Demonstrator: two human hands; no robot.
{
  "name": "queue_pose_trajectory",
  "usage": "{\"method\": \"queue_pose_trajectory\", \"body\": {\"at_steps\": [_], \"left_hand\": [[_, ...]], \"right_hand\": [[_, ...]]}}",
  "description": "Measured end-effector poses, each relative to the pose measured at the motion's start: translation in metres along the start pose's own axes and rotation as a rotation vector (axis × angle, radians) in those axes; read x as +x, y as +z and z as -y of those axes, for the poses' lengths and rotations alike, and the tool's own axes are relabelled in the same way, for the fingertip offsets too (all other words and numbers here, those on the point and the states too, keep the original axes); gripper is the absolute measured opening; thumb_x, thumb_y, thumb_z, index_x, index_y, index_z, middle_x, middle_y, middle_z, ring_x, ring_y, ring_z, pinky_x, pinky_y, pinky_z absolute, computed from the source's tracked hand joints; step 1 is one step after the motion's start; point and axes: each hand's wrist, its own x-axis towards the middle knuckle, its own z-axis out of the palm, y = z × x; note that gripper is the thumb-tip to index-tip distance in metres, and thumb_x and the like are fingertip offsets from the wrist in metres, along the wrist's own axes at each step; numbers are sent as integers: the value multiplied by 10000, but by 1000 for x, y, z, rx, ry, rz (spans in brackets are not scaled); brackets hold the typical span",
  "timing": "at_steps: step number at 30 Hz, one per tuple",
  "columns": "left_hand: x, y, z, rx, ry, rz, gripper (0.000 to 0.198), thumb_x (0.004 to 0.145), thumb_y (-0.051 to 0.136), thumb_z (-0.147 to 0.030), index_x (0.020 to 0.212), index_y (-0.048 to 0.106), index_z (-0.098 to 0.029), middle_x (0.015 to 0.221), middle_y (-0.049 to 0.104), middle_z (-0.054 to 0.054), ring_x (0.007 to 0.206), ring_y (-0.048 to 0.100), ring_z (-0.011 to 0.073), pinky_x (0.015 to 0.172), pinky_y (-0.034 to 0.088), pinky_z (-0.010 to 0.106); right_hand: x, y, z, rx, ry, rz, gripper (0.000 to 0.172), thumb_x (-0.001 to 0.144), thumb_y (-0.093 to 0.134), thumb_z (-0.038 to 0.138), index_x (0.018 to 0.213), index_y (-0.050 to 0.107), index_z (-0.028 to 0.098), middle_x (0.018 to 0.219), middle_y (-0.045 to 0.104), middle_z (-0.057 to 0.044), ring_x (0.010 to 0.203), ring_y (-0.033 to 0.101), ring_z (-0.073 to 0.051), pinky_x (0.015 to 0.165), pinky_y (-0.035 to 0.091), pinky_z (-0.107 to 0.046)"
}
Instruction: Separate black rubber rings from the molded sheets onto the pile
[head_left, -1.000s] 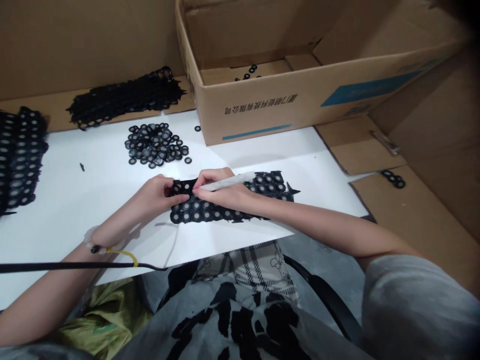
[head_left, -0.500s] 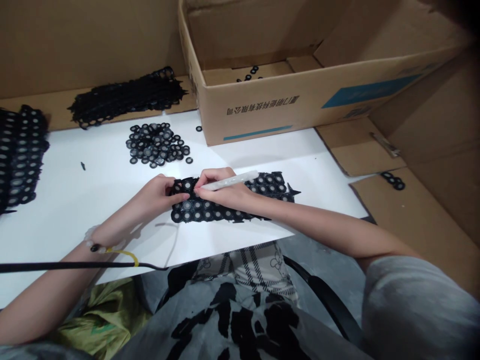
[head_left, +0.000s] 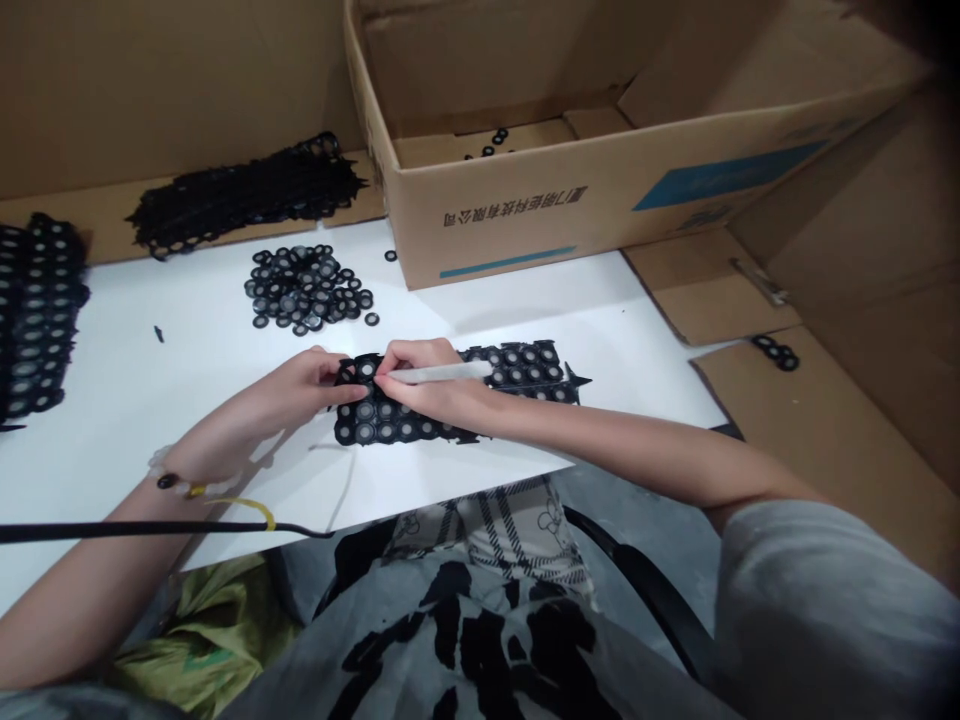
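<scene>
A black sheet of ring-shaped parts (head_left: 386, 430) with pale centres lies on the white work surface (head_left: 420, 470). My left hand (head_left: 319, 385) grips the sheet's left end between thumb and fingers. In a pinch, my right hand (head_left: 431, 382) holds a whitish pen-like tool (head_left: 450, 372) that leans over the sheet. The tool's tip is hidden by the fingers, near the upper left rings. Behind the sheet lies a pile of loose black rings (head_left: 300, 290), with a single ring (head_left: 372, 319) beside it.
Stacked black sheets (head_left: 37, 310) lie at the far left, and more (head_left: 247, 195) at the back. A large cardboard box (head_left: 510, 220) at the back right holds a few rings. Some joined rings (head_left: 776, 352) rest on cardboard at right. A black cord (head_left: 150, 532) crosses the front left.
The pen-like tool has tilted flatter, and my right hand has shifted slightly left over the sheet. The whole view has moved slightly. My left hand still grips the sheet's left end.
</scene>
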Motion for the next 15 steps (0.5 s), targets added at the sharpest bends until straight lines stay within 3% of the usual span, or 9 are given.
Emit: {"method": "queue_pose_trajectory", "body": {"at_steps": [6, 11, 15], "left_hand": [[-3, -12, 1, 142, 36, 22, 286, 710, 660, -464, 750, 630, -183, 607, 518, -41, 549, 431, 108, 505, 342, 224], [-2, -12, 1, 350, 93, 34, 398, 765, 602, -575, 691, 607, -184, 610, 529, -22, 582, 460, 131, 533, 351, 241], [3, -3, -1, 482, 94, -32, 396, 678, 694, -568, 760, 654, -183, 689, 620, 9, 682, 545, 180, 602, 375, 263]], "right_hand": [[0, -12, 1, 136, 85, -74, 82, 738, 618, 226, 690, 628, 160, 674, 638, 16, 631, 533, -101, 604, 384, -235], [7, -13, -4, 254, 154, 52, 122, 713, 656, 273, 703, 631, 154, 657, 620, 15, 583, 514, -93, 562, 379, -233], [11, -12, -6, 288, 131, 81, 133, 715, 658, 280, 715, 622, 152, 678, 624, 10, 584, 517, -91, 559, 380, -231]]}}
